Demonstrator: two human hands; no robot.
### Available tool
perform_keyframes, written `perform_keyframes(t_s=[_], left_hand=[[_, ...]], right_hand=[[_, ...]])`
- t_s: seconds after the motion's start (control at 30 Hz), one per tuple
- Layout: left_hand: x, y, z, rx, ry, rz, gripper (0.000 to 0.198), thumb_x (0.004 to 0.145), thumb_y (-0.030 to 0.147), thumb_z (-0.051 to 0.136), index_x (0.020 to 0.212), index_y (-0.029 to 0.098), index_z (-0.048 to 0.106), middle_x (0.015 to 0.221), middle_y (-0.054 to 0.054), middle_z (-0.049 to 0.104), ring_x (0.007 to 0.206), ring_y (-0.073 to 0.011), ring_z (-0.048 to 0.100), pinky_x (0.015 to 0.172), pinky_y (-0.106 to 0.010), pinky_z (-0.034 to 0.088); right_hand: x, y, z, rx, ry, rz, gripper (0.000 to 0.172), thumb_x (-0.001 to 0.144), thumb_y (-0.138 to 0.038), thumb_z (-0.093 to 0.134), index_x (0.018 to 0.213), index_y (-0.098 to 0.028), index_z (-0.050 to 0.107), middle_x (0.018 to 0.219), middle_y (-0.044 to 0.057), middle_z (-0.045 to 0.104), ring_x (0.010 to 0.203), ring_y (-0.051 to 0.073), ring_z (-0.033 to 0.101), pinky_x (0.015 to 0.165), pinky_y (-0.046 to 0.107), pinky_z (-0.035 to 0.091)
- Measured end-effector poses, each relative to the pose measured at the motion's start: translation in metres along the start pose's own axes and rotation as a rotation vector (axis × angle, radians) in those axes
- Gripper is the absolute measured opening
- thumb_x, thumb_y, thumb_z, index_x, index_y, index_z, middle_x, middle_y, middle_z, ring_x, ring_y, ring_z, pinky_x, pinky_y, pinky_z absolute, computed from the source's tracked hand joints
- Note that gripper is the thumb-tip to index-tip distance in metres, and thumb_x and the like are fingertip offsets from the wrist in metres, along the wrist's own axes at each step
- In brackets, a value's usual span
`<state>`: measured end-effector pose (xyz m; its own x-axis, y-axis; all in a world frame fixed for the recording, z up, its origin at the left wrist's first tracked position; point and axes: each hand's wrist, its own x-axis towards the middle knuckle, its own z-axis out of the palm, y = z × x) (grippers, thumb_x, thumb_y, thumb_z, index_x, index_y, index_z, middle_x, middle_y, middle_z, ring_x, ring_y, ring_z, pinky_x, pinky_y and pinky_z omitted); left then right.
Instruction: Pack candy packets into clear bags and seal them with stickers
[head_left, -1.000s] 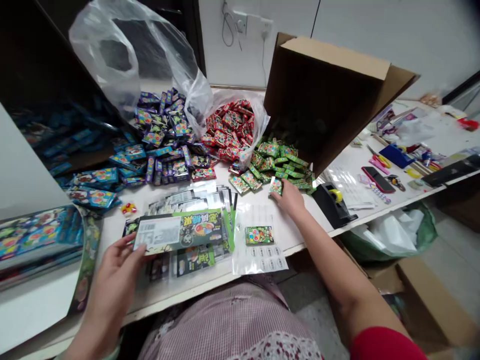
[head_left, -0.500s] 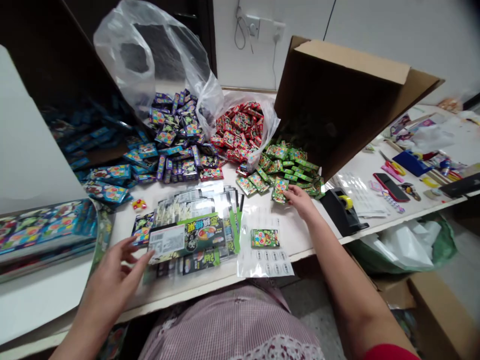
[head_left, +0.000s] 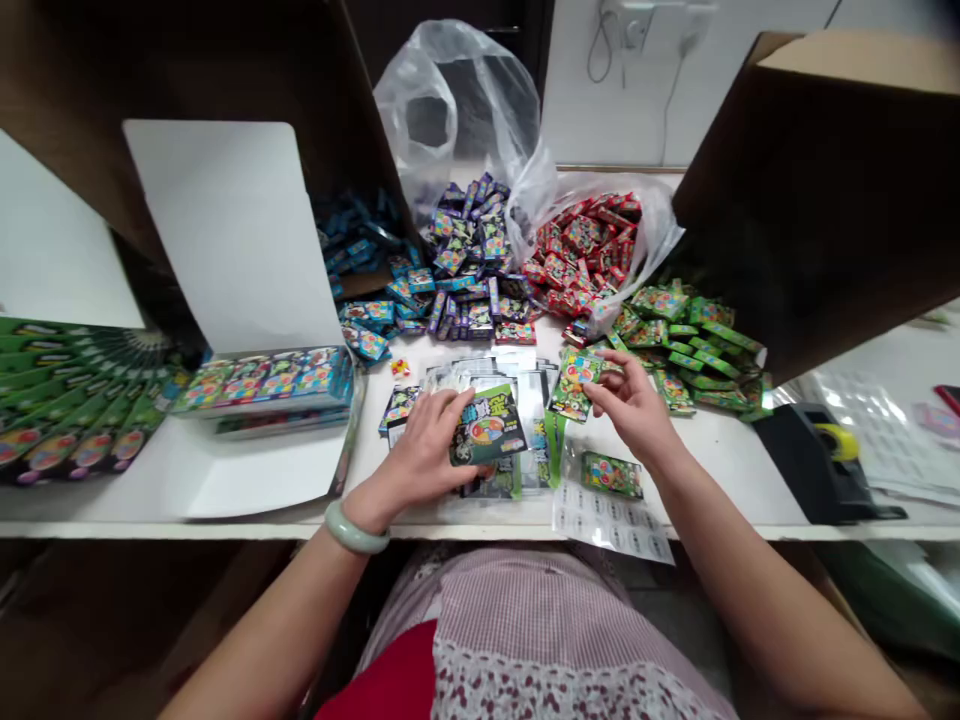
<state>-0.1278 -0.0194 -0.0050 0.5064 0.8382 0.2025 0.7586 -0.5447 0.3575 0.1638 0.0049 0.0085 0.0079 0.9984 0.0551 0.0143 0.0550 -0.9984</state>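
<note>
And there it was: the left hand (head_left: 424, 460) came down over a dark packet (head_left: 487, 425), fingers pressed together along its left edge, holding it flat on top of a fanned stack of printed sleeves (head_left: 487, 372) near the front of the table (head_left: 480, 530). The right hand (head_left: 630, 405) was up just off the table, thumb and fingertips pinching a small green packet (head_left: 579, 372), with another one right under it (hard to tell if that one was caught in the pinch too).

Just below the right wrist lay a third green packet (head_left: 611, 475) on a sheet of round stickers (head_left: 611, 525). A jade bangle (head_left: 356, 528) sat on the left wrist.

Further out, the piles took over: green packets (head_left: 694, 340) to the right, red ones (head_left: 581, 255) in a clear bag, purple ones (head_left: 465, 260) at the center, and blue ones (head_left: 364, 340) toward the left. A cardboard box (head_left: 810, 190) stood open on the right beside a black tape dispenser (head_left: 814, 460), and a tray of boxed packs (head_left: 262, 385) sat on the left.
</note>
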Motion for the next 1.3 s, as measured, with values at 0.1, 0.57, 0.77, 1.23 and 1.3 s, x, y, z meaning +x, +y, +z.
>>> perform_keyframes(t_s=[0.1, 0.57, 0.77, 1.23, 1.3], left_hand=[[-0.010, -0.003, -0.009, -0.005, 0.070, 0.014, 0.092, 0.070, 0.035, 0.076, 0.146, 0.018, 0.026, 0.130, -0.016, 0.041, 0.125, -0.0355, 0.040, 0.108, -0.054, 0.035], [-0.018, -0.005, -0.008, -0.052, 0.106, 0.019, 0.094, 0.069, 0.036, 0.076, 0.146, 0.019, 0.025, 0.132, -0.015, 0.040, 0.124, -0.0344, 0.042, 0.106, -0.050, 0.038], [-0.017, 0.004, -0.005, -0.093, 0.080, 0.054, 0.094, 0.072, 0.039, 0.075, 0.148, 0.021, 0.022, 0.132, -0.015, 0.042, 0.123, -0.0342, 0.043, 0.105, -0.051, 0.039], [-0.020, -0.021, -0.004, -0.067, 0.160, -0.083, 0.092, 0.072, 0.033, 0.075, 0.148, 0.028, 0.022, 0.132, -0.013, 0.043, 0.123, -0.0360, 0.046, 0.102, -0.055, 0.044], [-0.024, -0.028, -0.005, -0.060, 0.167, -0.104, 0.093, 0.072, 0.035, 0.075, 0.148, 0.030, 0.022, 0.132, -0.013, 0.044, 0.122, -0.0362, 0.048, 0.102, -0.055, 0.045]], right_hand=[[0.000, -0.009, 0.022, -0.042, -0.058, -0.061, 0.046, 0.077, -0.039, 0.070, 0.114, -0.028, 0.045, 0.072, -0.006, 0.045, 0.064, 0.012, 0.049, 0.056, 0.026, 0.043], [-0.009, -0.028, 0.031, -0.287, -0.378, 0.071, 0.037, 0.080, -0.036, 0.067, 0.111, -0.025, 0.051, 0.071, -0.004, 0.048, 0.062, 0.014, 0.048, 0.056, 0.028, 0.039], [-0.004, -0.015, 0.042, -0.268, -0.403, 0.107, 0.044, 0.075, -0.039, 0.072, 0.113, -0.026, 0.055, 0.078, 0.000, 0.057, 0.070, 0.018, 0.056, 0.063, 0.032, 0.047], [0.129, -0.030, 0.010, -1.094, -0.117, -0.024, 0.030, 0.096, -0.027, 0.047, 0.120, -0.019, 0.064, 0.128, 0.014, 0.062, 0.124, 0.026, 0.053, 0.106, 0.043, 0.037], [0.174, -0.036, -0.005, -1.183, -0.021, 0.043, 0.034, 0.086, -0.022, 0.062, 0.119, -0.011, 0.063, 0.128, 0.024, 0.059, 0.129, 0.037, 0.047, 0.107, 0.054, 0.029]])
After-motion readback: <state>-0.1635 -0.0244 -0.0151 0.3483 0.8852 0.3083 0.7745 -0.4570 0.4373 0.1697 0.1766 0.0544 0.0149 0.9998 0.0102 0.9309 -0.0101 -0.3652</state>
